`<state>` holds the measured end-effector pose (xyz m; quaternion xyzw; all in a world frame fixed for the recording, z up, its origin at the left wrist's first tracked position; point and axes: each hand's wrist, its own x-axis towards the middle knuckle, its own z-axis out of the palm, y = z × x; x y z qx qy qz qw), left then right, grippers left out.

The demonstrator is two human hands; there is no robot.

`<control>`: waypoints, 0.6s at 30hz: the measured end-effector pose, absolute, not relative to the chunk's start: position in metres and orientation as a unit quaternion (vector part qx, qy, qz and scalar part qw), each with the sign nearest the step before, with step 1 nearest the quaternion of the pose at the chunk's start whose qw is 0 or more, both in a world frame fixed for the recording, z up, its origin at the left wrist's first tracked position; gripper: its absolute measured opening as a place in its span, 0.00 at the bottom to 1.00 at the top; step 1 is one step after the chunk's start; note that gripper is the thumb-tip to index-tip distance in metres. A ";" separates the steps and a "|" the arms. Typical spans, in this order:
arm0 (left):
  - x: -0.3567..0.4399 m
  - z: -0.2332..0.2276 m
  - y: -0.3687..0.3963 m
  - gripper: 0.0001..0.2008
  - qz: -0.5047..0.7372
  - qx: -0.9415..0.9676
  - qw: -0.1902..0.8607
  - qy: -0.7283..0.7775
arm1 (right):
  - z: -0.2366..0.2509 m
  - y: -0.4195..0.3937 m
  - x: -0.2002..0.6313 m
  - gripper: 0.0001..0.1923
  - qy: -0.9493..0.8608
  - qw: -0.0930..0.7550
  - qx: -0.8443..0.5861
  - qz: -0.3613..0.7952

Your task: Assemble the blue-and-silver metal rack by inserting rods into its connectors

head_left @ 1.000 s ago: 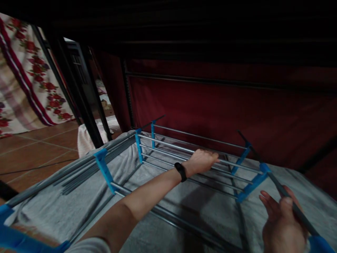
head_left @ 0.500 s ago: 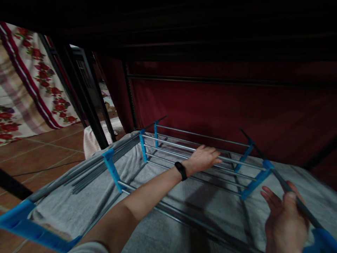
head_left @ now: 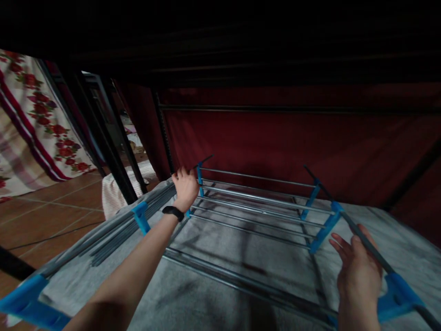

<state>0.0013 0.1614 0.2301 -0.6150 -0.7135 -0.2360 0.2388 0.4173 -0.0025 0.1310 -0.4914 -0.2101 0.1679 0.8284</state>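
The drying rack (head_left: 255,202) has smooth metal rods with a dull grey sheen, joined by matt blue plastic brackets (head_left: 322,227). Under it lies a grey towel (head_left: 213,276) — soft, nubbly cloth. The floor (head_left: 44,216) is matt terracotta tile — the floral curtain (head_left: 31,119) printed cloth.

— How many hands are over the drying rack (head_left: 262,202)?
— Two: the left hand (head_left: 186,186) and the right hand (head_left: 358,271). One rack, one grey cloth (head_left: 213,294) beneath it.
— And wrist bands?
— One black band (head_left: 172,212). One floral curtain (head_left: 37,115) too.
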 end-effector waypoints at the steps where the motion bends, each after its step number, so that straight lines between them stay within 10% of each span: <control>1: -0.007 0.231 0.161 0.23 -0.204 -0.614 0.220 -0.730 | 0.131 -0.002 0.417 0.33 -0.209 0.829 -0.491 0.167; 18: -0.052 0.221 0.175 0.22 -0.166 -0.675 0.185 -0.695 | 0.141 -0.002 0.405 0.36 -0.195 0.831 -0.489 0.180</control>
